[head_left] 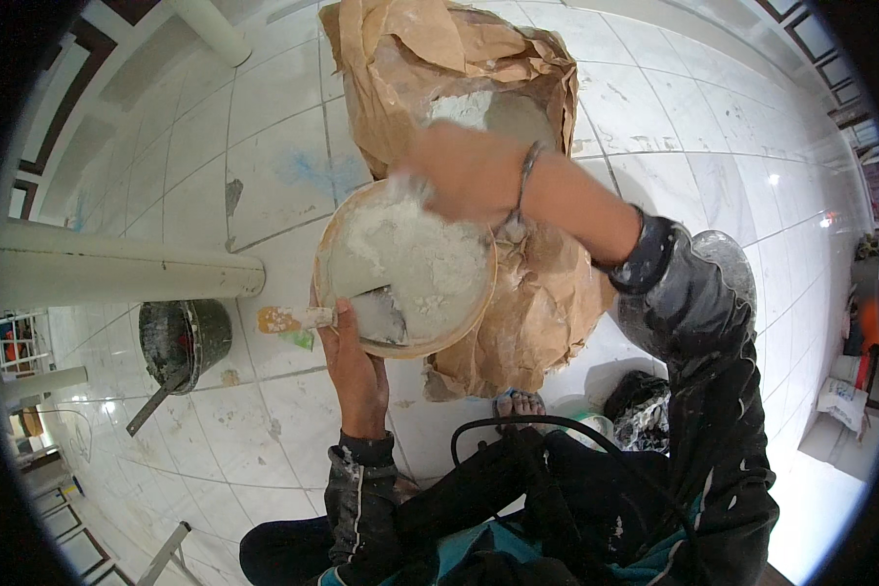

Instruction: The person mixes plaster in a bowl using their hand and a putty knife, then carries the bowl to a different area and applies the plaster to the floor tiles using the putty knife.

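A round tub [491,283] with a pale tan rim sits on the tiled floor, holding whitish powder and paste. My left hand [355,376] grips its near-left rim, thumb up beside a putty knife [293,319]. That knife lies across the rim, its worn handle outside and its blade inside over the paste. Above the far side of the tub is my right hand [469,176], smeared by motion; its fingers cannot be made out. Behind the tub stands a torn brown paper bag [361,98] with white powder in its open top.
A dark bucket [215,337] with a flat tool leaning out stands at left, near a pale column [127,264]. Crumpled brown paper [547,317] lies right of the tub. Beside my feet are a black plastic bag [640,405] and a black cable [557,421].
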`<state>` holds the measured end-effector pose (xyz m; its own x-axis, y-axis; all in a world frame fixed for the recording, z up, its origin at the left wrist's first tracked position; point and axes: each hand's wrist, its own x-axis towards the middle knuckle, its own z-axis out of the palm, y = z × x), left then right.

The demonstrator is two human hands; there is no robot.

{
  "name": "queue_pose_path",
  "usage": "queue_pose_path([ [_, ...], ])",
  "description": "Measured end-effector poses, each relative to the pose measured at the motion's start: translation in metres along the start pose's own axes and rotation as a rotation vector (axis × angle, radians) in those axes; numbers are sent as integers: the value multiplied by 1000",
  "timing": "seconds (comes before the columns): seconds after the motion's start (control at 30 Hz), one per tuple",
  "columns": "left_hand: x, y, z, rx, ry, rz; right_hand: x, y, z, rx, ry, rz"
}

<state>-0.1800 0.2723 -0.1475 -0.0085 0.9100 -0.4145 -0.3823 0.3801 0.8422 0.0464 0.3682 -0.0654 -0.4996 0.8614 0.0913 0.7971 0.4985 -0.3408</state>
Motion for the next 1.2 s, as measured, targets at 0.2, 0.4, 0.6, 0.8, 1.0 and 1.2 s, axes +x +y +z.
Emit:
queue_pose_path([
  [0.2,-1,0,4,-24,-36,28,12,100,13,-305,-239,305],
  [0.4,-3,3,4,-14,-52,48,-7,188,162,-85,-454,422],
  [0.6,-1,2,-8,-6,-12,57,-52,168,142,457,-94,-26],
  [0.8,-1,1,1,-27,-8,7,-53,166,118,661,-89,91],
  [1.0,-3,1,3,-19,0,-44,-18,213,130,278,-254,353],
  [1.2,-4,2,-5,-28,-2,36,-6,129,39,331,-239,593],
])
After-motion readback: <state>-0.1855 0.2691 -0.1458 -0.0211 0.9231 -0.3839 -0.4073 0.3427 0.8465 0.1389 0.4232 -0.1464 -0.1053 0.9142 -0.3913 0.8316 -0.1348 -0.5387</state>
